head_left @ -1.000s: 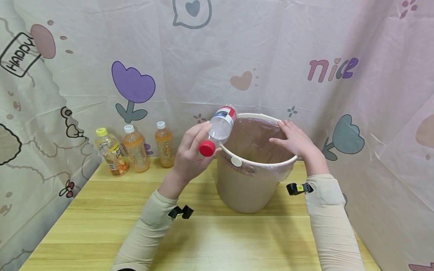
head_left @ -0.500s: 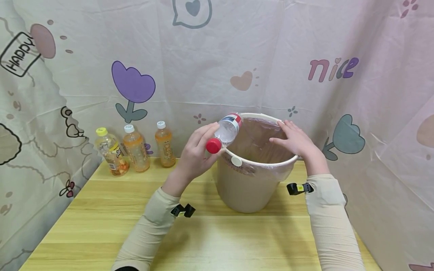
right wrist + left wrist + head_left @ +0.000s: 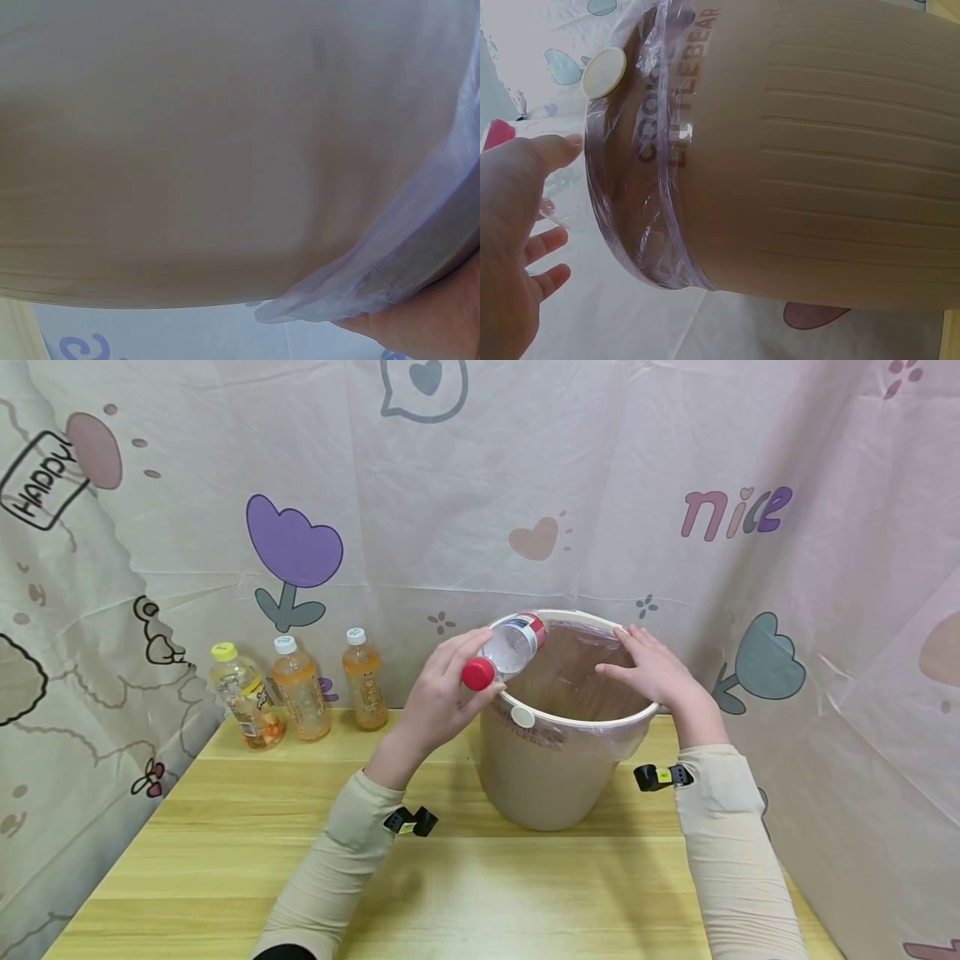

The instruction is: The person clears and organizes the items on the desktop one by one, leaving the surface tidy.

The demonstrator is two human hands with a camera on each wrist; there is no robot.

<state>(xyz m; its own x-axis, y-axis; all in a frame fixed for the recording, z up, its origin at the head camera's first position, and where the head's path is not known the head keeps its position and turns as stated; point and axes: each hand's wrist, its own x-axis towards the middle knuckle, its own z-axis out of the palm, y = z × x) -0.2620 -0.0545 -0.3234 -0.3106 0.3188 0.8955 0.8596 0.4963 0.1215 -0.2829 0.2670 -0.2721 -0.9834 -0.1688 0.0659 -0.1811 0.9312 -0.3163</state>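
My left hand (image 3: 442, 693) holds a clear plastic bottle (image 3: 510, 647) with a red cap, tilted over the left rim of a beige trash bin (image 3: 551, 781). The bottle's labelled base end points into the bin's mouth. In the left wrist view the thumb and fingers of my left hand (image 3: 514, 217) are beside the rim, and part of the bottle shows behind them. My right hand (image 3: 660, 672) rests on the bin's right rim with its fingers extended. A clear plastic liner (image 3: 649, 217) is folded over the rim. The right wrist view shows mostly the bin's wall (image 3: 187, 165).
Three bottles stand at the table's back left: one with a yellow cap (image 3: 247, 702), and two with white caps, a middle bottle (image 3: 302, 693) and a right bottle (image 3: 365, 685). The wooden table (image 3: 480, 893) ends against a printed cloth backdrop (image 3: 450, 485).
My left hand has moved to the right, carrying the red-capped bottle farther over the bin's mouth. My right hand and the bin have stayed in place.
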